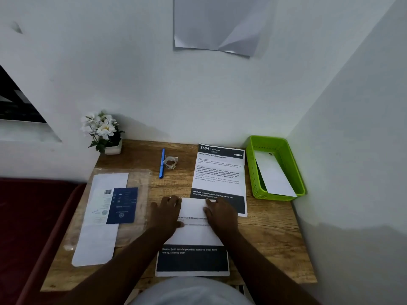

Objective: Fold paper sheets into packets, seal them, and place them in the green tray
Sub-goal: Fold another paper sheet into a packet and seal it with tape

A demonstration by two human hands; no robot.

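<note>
Wooden desk (268,234) in white-walled corner; hands press folded sheet (193,230)

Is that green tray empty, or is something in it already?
Not empty: the green tray already holds one folded white packet, leaning against its wall.

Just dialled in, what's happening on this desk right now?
A person is folding a printed sheet on the wooden desk. The left hand and right hand both press flat on the folded-over flap. Another printed sheet lies beyond it. One white packet already sits in the green tray. The sticker roll and blue pen lie untouched.
</note>
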